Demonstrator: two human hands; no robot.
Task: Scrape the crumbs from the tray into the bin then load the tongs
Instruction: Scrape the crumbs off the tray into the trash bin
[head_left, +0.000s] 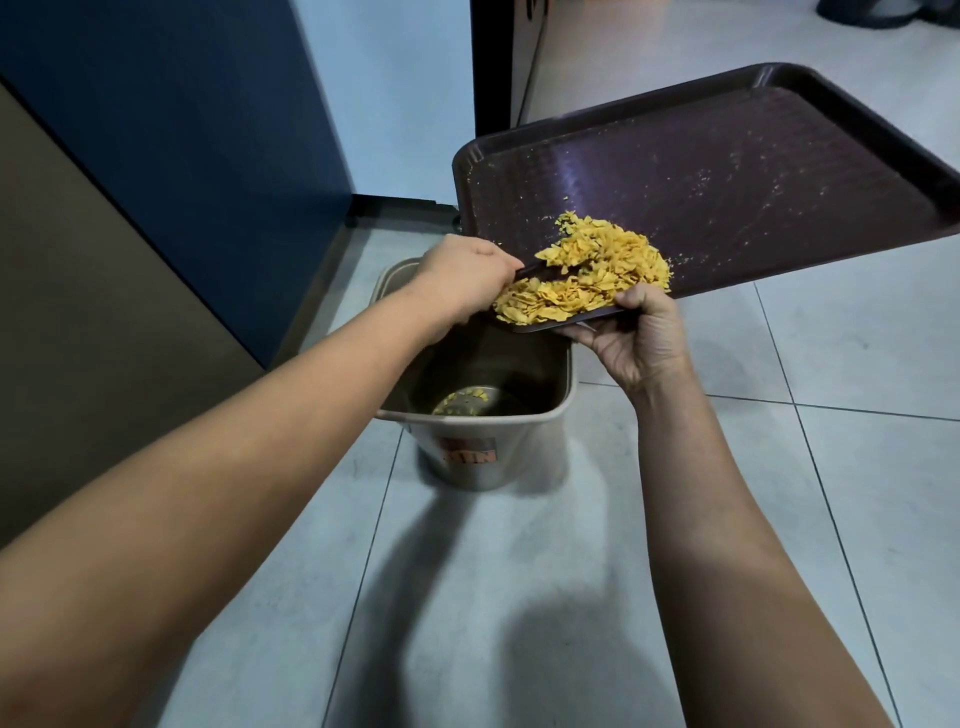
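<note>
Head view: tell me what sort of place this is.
Probably an indoor kitchen or canteen clean-up corner. A beige bin stands on a pale tiled floor, and a brown serving tray with yellow crumbs is tipped over it, beside a dark blue panel.

The tray (727, 171) runs off the right edge, so its far right corner is cut away; its lowest corner lies buried under the heap of crumbs (587, 280); the left hand (465, 273) holds a dark tool (530, 270) of which only a short stretch shows, the rest hidden by the hand and the crumbs, so what it is cannot be told; the left fingers are hidden behind the knuckles; the right hand (641, 340) has its fingers tucked out of sight beneath the tray; the label (470, 452) on the bin (519, 431) is too blurred to read; dark shapes (878, 13) at the top right are cropped.
</note>
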